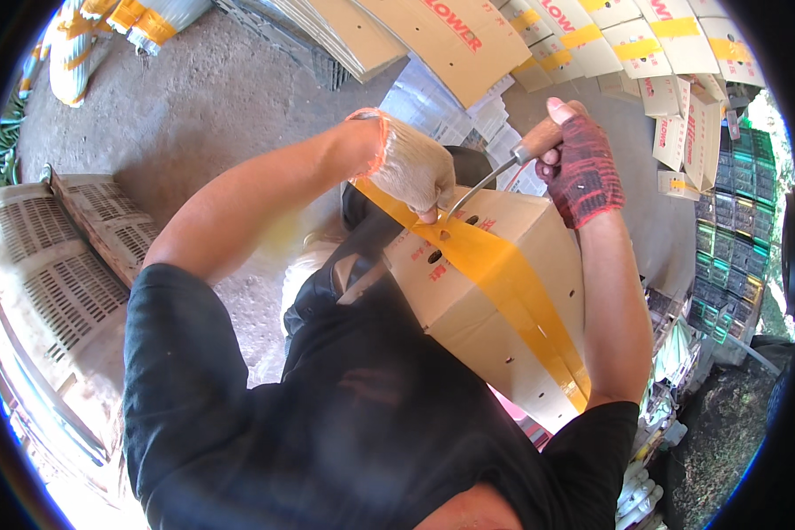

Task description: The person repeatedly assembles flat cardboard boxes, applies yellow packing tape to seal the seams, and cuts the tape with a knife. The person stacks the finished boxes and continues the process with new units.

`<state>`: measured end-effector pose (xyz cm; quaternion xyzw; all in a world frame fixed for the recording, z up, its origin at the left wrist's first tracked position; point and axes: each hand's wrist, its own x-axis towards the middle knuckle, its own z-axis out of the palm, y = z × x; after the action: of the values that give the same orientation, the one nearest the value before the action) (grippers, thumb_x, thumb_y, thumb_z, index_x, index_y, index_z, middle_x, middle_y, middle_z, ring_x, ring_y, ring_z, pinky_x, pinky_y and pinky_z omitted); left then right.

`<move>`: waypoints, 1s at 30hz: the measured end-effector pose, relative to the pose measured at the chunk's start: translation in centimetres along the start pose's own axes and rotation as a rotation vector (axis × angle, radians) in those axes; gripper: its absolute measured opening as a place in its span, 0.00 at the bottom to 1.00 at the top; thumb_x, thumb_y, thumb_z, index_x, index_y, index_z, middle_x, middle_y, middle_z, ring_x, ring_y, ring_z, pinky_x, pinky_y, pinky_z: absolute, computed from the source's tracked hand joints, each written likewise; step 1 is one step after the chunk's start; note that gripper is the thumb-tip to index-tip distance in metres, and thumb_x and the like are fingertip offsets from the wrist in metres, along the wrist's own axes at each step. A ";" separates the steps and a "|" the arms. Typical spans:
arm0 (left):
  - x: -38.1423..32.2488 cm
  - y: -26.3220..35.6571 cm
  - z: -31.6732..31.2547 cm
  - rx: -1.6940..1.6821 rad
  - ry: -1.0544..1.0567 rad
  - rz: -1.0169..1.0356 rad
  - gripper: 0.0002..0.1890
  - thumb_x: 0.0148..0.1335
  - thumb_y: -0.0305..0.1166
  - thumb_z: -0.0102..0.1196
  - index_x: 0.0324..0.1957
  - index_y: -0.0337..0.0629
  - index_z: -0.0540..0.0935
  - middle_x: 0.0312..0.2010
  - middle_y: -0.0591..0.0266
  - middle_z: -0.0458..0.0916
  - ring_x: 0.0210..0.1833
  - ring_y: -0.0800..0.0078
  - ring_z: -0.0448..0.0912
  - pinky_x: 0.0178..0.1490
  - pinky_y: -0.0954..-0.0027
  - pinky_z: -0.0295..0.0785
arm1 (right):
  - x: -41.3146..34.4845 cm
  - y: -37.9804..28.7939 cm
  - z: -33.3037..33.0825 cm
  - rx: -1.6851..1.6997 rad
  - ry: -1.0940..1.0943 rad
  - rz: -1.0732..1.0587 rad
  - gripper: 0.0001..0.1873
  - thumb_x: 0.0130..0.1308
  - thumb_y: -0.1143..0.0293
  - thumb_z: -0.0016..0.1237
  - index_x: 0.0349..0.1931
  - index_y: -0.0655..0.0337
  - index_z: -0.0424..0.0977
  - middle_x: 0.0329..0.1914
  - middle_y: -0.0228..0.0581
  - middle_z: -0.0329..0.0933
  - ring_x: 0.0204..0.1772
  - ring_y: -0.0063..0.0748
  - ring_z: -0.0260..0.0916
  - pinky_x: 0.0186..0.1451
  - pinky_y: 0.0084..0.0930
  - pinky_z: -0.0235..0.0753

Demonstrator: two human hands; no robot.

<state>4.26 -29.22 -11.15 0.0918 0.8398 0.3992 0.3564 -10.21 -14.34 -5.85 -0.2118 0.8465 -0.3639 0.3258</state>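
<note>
A long cardboard box [503, 311] lies before me, with yellow packing tape [503, 265] running along its top and over its end. My left hand [417, 169], in a cream knit glove with an orange cuff, is curled over the near end of the tape with a fingertip pressing on it. The wooden handle of a curved metal hook tool [536, 140] is in my right hand [582, 165], which wears a dark red fingerless knit glove. The hook's tip touches the tape right beside my left fingertips, where the tape looks torn or punctured.
Flat cardboard sheets [437, 40] and newspapers [424, 93] lie beyond the box. Taped cartons [609, 40] are stacked at the upper right, near dark plastic crates [735, 218]. Slotted plastic crates [59, 252] stand at the left. Wrapped bundles [73, 66] rest on the concrete floor, upper left.
</note>
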 end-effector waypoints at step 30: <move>2.9 1.4 9.2 -0.342 1.465 0.016 0.18 0.51 0.25 0.63 0.46 0.45 0.77 0.45 0.48 0.78 0.45 0.45 0.79 0.45 0.54 0.76 | 4.6 4.7 -7.9 0.160 0.485 -0.191 0.20 0.58 0.76 0.47 0.53 0.66 0.68 0.46 0.45 0.76 0.42 0.32 0.75 0.50 0.34 0.82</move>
<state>8.18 -21.43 -15.57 -0.2478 0.7877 0.4856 -0.2869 -19.55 -10.27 -7.06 -0.1709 0.8446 -0.4988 0.0932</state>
